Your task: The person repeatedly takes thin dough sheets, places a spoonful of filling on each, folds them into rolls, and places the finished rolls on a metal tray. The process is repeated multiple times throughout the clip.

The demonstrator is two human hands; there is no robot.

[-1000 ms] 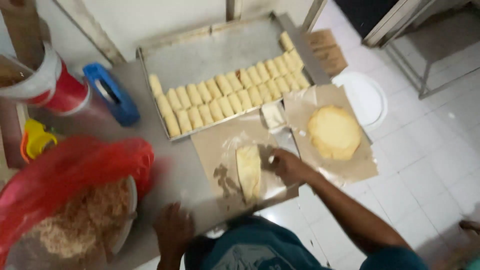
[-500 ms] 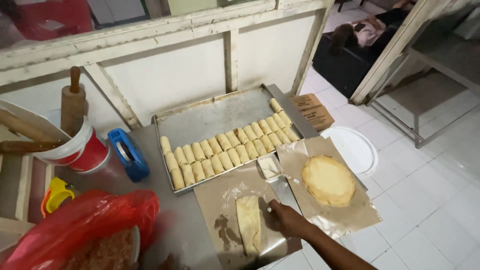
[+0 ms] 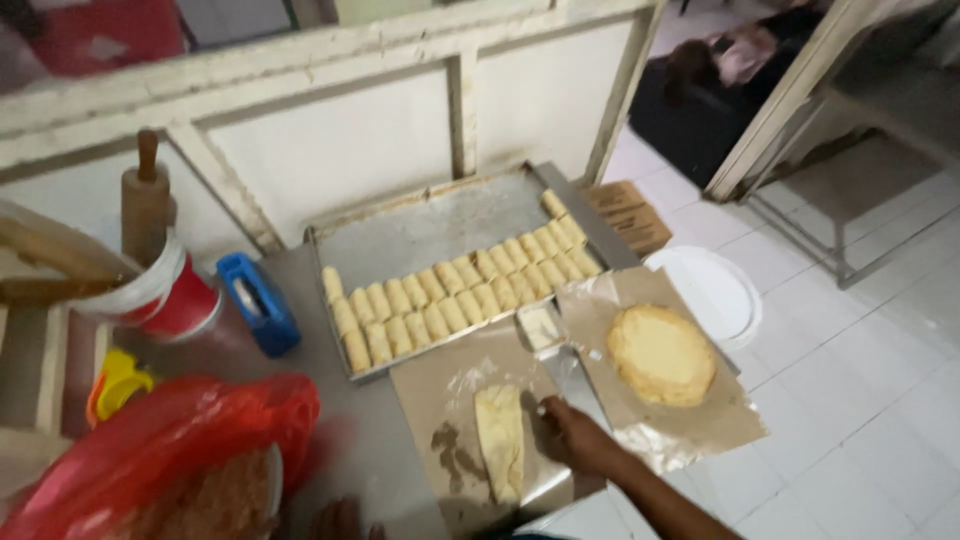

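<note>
Fingers (image 3: 552, 410) of right hand (image 3: 575, 437) curled, touching pale folded dough strip (image 3: 500, 440), brown paper (image 3: 440, 400)

The right hand (image 3: 572, 435) is out in front, reaching forward and to the left from the lower right corner, with the bare forearm running diagonally down behind it to the bottom edge. The palm faces down, the wrist fairly straight, the fingers (image 3: 548, 408) curled loosely and pointing left, knuckles up. The left hand (image 3: 338, 520) barely peeks in at the bottom edge, just the fingertips and knuckles showing, low and close to the body; its grip cannot be made out.
</note>
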